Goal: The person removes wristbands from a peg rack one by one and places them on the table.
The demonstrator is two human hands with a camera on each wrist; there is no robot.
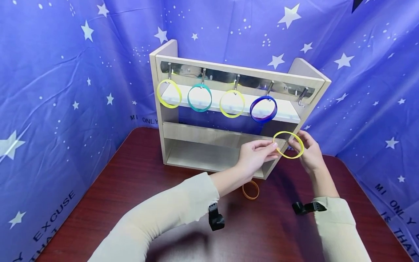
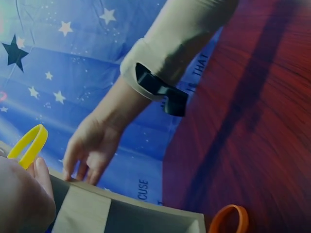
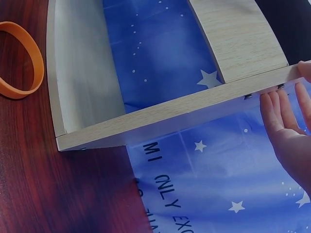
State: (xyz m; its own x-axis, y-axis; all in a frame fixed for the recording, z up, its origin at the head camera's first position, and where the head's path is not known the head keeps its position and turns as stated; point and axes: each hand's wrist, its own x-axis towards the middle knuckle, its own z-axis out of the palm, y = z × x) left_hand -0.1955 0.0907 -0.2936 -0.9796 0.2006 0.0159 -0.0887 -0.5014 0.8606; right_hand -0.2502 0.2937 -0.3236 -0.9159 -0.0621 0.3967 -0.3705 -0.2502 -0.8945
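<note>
Pinching a yellow ring [image 1: 301,148], the left hand [image 1: 253,156] holds it below the rightmost hook [image 1: 303,95], while the right hand [image 1: 311,154] grips the rack [image 1: 209,134] at its right side between thumb and fingers; four other rings [image 1: 211,97] hang farther left, and an orange ring [image 1: 250,198] lies near on the table [image 1: 108,203]
</note>
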